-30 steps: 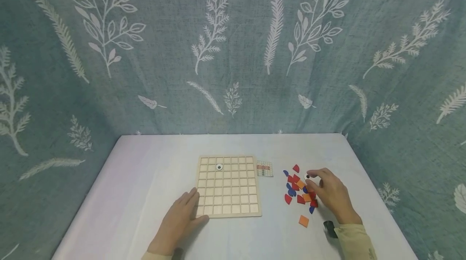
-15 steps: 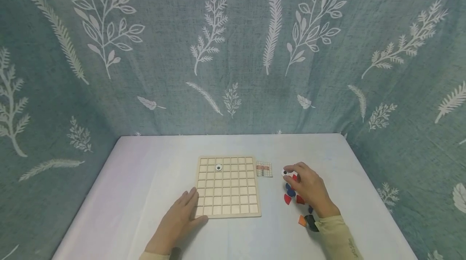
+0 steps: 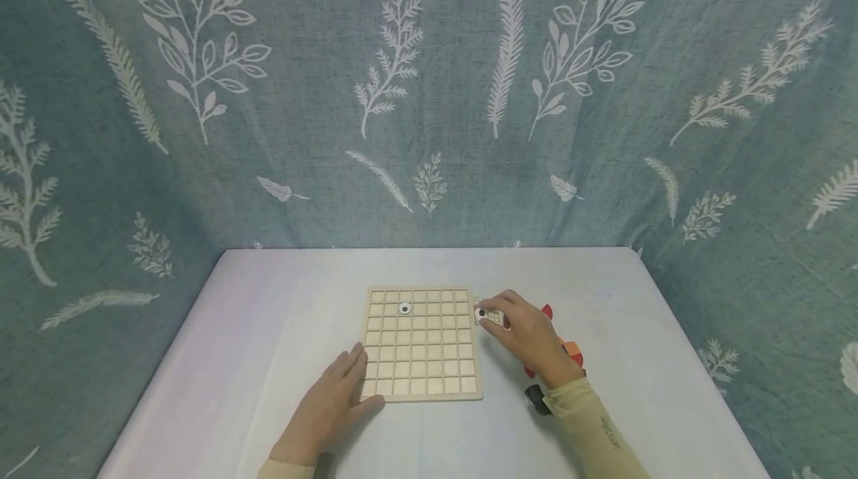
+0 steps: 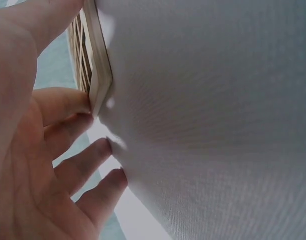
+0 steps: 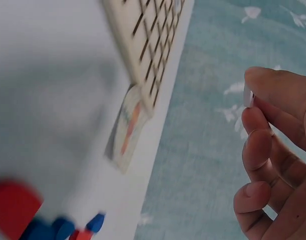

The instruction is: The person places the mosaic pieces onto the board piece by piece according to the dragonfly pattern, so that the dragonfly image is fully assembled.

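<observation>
Between thumb and index finger, my right hand [image 3: 532, 334] pinches a small white disc [image 3: 481, 313] with a black dot, like an eye. It hovers over a small printed card [image 3: 497, 319], partly covered by the hand. Left of it lies a pale wooden grid board [image 3: 424, 349], with a matching eye disc [image 3: 405, 308] in its upper rows. My left hand [image 3: 327, 408] rests at the board's near left corner, its fingers along the left edge and the thumb at the front. In the left wrist view the fingertips touch the board's corner [image 4: 100, 82].
Beyond the right hand, a loose pile holds red pieces [image 5: 12, 205], blue pieces [image 5: 62, 227] and an orange piece [image 3: 571, 349], partly hidden by the arm. A black object [image 3: 538, 398] sits at the right wrist. Patterned cloth [image 3: 429, 92] hangs behind the white table [image 3: 288, 293].
My right hand has carried the eye disc leftward from the pile of coloured pieces to above the card beside the board. The left hand stays at the board's corner.
</observation>
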A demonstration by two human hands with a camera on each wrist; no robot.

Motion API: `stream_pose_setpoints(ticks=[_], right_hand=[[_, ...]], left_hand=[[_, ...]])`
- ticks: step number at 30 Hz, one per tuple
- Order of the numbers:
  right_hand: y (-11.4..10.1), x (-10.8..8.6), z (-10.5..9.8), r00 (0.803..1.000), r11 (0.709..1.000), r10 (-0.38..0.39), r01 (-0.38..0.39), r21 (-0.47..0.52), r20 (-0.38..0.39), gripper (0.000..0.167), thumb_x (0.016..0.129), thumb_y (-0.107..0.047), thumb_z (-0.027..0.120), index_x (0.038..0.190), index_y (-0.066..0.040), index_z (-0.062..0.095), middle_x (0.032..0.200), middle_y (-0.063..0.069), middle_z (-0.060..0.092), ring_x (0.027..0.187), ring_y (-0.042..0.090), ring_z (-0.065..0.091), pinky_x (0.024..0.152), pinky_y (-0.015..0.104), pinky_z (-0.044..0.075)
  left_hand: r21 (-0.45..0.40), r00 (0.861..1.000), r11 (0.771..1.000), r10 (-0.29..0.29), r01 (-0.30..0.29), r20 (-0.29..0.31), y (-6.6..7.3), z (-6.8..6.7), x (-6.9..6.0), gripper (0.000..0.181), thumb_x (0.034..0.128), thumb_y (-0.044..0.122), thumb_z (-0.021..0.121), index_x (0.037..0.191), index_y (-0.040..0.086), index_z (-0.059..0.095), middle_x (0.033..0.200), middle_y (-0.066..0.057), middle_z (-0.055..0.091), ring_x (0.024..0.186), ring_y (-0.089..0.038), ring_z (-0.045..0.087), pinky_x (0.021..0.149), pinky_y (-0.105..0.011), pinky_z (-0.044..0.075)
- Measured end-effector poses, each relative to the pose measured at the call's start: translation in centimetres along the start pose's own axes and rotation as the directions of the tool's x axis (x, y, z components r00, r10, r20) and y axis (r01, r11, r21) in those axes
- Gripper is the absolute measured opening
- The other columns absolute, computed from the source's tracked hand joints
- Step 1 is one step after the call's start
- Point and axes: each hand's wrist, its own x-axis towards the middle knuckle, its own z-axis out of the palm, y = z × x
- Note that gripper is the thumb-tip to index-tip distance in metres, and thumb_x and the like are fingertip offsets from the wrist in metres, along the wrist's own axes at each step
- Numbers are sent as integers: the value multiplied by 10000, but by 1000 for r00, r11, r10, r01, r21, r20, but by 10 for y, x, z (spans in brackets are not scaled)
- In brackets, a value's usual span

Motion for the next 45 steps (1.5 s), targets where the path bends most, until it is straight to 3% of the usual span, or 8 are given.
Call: stream_pose_setpoints(ticks=[4,14,26,34,39,42,45], right_hand=[[-7,11,7,999,999,-35,35,-1,-11,294,845,-198,852,1120,-157,758,1020,-57,676,680,89,535,533,171,455],[-16,38,34,998,999,21,-24,47,63,258,898,-256,804,1140,-185,755,1025,-77,665,695,37,487,554,179,462],[-22,74,63,991,985,-123,128,115,-44,258,931,-221,767,1171,-137,732,1082,-37,663,688,88,518,544,179,448],[-22,86,75,992,989,-126,124,87,23,246,945,-234,751,1175,-149,727,1081,-30,663,699,56,513,568,189,470],[-19,89,83,994,994,-59,50,94,95,242,957,-258,735,1177,-158,724,1073,-35,664,729,53,541,603,203,502],[-20,90,86,978,994,21,-43,101,207,250,965,-285,721,1188,-170,724,1072,-45,664,766,67,582,636,224,528],[-21,90,88,943,989,97,-128,79,317,248,968,-306,715,1185,-188,731,1074,-59,669,848,102,642,697,262,565]], left_hand=[[5,1000,1000,13,-13,-11,1,0,1,845,877,508,736,1484,-19,475,1580,-175,398,1420,-411,407,1174,-524,348],[-4,1000,1000,8,-9,-2,4,-4,3,851,845,479,770,1460,-41,493,1543,-222,432,1387,-444,438,1155,-545,368],[-9,1000,1000,-1,1,-1,7,-5,3,838,823,456,799,1438,-40,521,1513,-228,470,1354,-459,471,1129,-551,404],[4,1000,1000,-22,22,20,8,-5,5,865,811,482,793,1439,-46,516,1525,-226,455,1368,-455,456,1133,-554,397],[-6,999,1000,-22,22,24,9,-6,6,861,814,474,793,1434,-55,515,1523,-235,453,1368,-465,450,1133,-565,392],[-9,1000,1000,-19,19,22,9,-7,5,852,820,463,796,1431,-60,516,1518,-241,456,1363,-471,453,1130,-567,395],[-12,999,1000,-23,24,26,9,-6,5,850,819,452,801,1429,-64,514,1519,-243,453,1361,-472,455,1128,-567,397]])
